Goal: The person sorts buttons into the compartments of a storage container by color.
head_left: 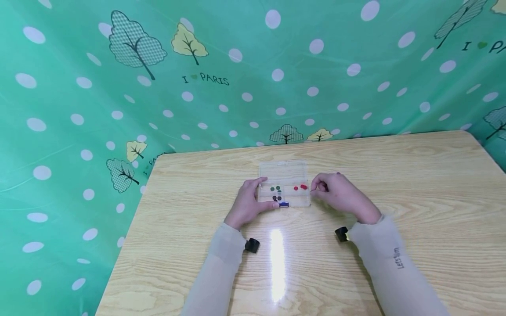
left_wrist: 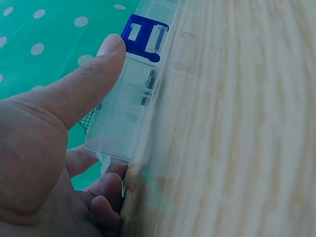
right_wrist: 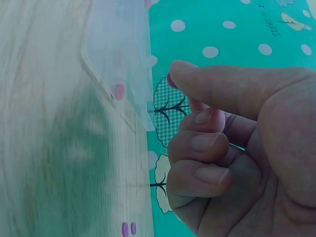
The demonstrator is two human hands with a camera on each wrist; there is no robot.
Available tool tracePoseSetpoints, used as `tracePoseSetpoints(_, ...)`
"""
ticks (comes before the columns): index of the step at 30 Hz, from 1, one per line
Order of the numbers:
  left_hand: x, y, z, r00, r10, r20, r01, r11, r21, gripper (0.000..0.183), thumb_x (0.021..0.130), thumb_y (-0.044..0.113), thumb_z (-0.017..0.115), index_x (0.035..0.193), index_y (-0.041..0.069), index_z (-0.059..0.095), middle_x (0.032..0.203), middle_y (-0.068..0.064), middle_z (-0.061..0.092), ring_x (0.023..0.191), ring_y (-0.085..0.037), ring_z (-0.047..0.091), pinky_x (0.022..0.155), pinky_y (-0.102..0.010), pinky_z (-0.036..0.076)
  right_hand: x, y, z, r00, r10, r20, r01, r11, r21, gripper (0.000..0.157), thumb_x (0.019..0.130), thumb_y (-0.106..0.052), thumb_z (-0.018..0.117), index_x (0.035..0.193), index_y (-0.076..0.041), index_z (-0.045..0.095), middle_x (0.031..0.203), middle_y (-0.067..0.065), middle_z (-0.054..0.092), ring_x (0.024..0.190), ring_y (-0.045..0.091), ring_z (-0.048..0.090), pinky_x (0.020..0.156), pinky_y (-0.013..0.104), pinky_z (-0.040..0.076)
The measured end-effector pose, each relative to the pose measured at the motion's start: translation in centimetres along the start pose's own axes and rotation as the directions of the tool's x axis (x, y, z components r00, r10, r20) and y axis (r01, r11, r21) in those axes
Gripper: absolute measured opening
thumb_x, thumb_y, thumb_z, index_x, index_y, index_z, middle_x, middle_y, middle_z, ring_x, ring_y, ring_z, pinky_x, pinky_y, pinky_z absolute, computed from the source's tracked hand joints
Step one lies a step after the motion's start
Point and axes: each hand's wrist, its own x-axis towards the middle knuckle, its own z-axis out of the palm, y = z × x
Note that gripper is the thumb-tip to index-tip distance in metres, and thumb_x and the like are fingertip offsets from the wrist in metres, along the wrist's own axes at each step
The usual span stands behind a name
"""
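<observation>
A clear plastic compartment box (head_left: 296, 199) lies with its lid (head_left: 283, 169) tipped back, a blue latch (left_wrist: 143, 37) on its front. My left hand (head_left: 246, 202) grips its left end, thumb along the front beside the latch and fingers round the far side. Inside are green discs (head_left: 278, 188) and dark discs (head_left: 279, 198) on the left, and red discs (head_left: 295, 188) in the back right section. Just off the box's right side, my right hand (head_left: 336, 193) pinches a small purple disc (right_wrist: 171, 81) between thumb and index finger, the other fingers curled in.
Two more purple discs (right_wrist: 125, 229) lie on the wooden table (head_left: 189, 210), beyond my right hand. A green dotted curtain (head_left: 253, 79) hangs along the table's back edge and left side.
</observation>
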Motion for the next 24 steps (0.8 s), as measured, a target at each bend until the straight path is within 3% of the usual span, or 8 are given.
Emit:
tracePoseSetpoints(2, 0.0, 0.0, 0.0, 1.0, 0.0, 0.0, 0.0, 1.0, 0.001, 0.096, 0.071, 0.048, 0.089, 0.152, 0.024, 0.044, 0.141, -0.012, 0.047, 0.119, -0.029, 0.049, 0.104, -0.046, 0.043, 0.0, -0.1, 0.1, 1.0, -0.005, -0.001, 0.005, 1.0, -0.003, 0.007, 0.096, -0.007, 0.064, 0.09, -0.01, 0.065, 0.068, 0.001, 0.046, 0.061, 0.017, 0.042, 0.111, 0.063, 0.025)
tracePoseSetpoints(4, 0.0, 0.0, 0.0, 1.0, 0.0, -0.001, 0.0, 1.0, 0.002, 0.096, 0.07, 0.048, 0.089, 0.152, 0.024, 0.044, 0.141, -0.012, 0.047, 0.12, -0.029, 0.049, 0.105, -0.046, 0.043, 0.1, -0.1, 0.2, 1.0, -0.009, -0.001, 0.009, 1.0, 0.001, 0.007, 0.096, -0.007, 0.064, 0.09, -0.01, 0.065, 0.069, 0.001, 0.047, 0.061, 0.017, 0.042, 0.113, 0.07, 0.008)
tracePoseSetpoints(6, 0.0, 0.0, 0.0, 1.0, 0.001, -0.001, -0.001, 1.0, 0.002, 0.096, 0.07, 0.048, 0.089, 0.152, 0.024, 0.044, 0.142, -0.012, 0.047, 0.121, -0.029, 0.049, 0.105, -0.047, 0.043, 0.1, -0.2, 0.4, 1.0, -0.012, 0.004, 0.012, 1.0, 0.005, 0.006, 0.096, -0.006, 0.064, 0.091, -0.009, 0.065, 0.07, 0.001, 0.047, 0.061, 0.016, 0.042, 0.111, 0.063, 0.026)
tracePoseSetpoints(8, 0.0, 0.0, 0.0, 1.0, 0.002, 0.001, -0.002, 1.0, -0.001, 0.096, 0.071, 0.047, 0.089, 0.152, 0.023, 0.044, 0.142, -0.012, 0.047, 0.12, -0.029, 0.049, 0.104, -0.047, 0.043, 0.1, -0.1, 0.5, 1.0, -0.015, 0.012, 0.015, 1.0, 0.008, 0.005, 0.097, -0.006, 0.064, 0.092, -0.008, 0.065, 0.071, 0.001, 0.047, 0.061, 0.016, 0.042, 0.093, 0.046, 0.045)
tracePoseSetpoints(9, 0.0, 0.0, 0.0, 1.0, 0.003, 0.0, -0.003, 1.0, -0.002, 0.096, 0.071, 0.047, 0.089, 0.152, 0.023, 0.044, 0.142, -0.012, 0.046, 0.12, -0.029, 0.049, 0.104, -0.047, 0.043, 0.1, -0.1, 0.5, 1.0, -0.015, 0.017, 0.015, 1.0, 0.01, 0.005, 0.097, -0.006, 0.064, 0.092, -0.007, 0.065, 0.071, 0.001, 0.047, 0.061, 0.015, 0.042, 0.079, 0.038, 0.047)
tracePoseSetpoints(12, -0.1, 0.0, 0.0, 1.0, 0.003, 0.001, -0.003, 1.0, -0.002, 0.096, 0.071, 0.047, 0.089, 0.152, 0.023, 0.044, 0.142, -0.012, 0.046, 0.12, -0.029, 0.049, 0.104, -0.047, 0.043, 0.2, -0.1, 0.7, 0.999, -0.017, 0.029, 0.017, 1.0, 0.012, 0.005, 0.097, -0.006, 0.063, 0.093, -0.006, 0.065, 0.071, 0.002, 0.047, 0.06, 0.015, 0.041, 0.054, 0.026, 0.034)
tracePoseSetpoints(24, 0.0, -0.1, 0.1, 1.0, 0.003, 0.002, -0.003, 1.0, 0.003, 0.096, 0.071, 0.048, 0.088, 0.153, 0.023, 0.044, 0.143, -0.012, 0.046, 0.118, -0.028, 0.049, 0.103, -0.046, 0.044, 0.3, -0.3, 1.2, 0.999, -0.025, 0.046, 0.025, 1.0, -0.001, 0.006, 0.094, -0.009, 0.068, 0.09, -0.007, 0.065, 0.067, -0.001, 0.045, 0.057, 0.014, 0.04, 0.054, 0.026, 0.033)
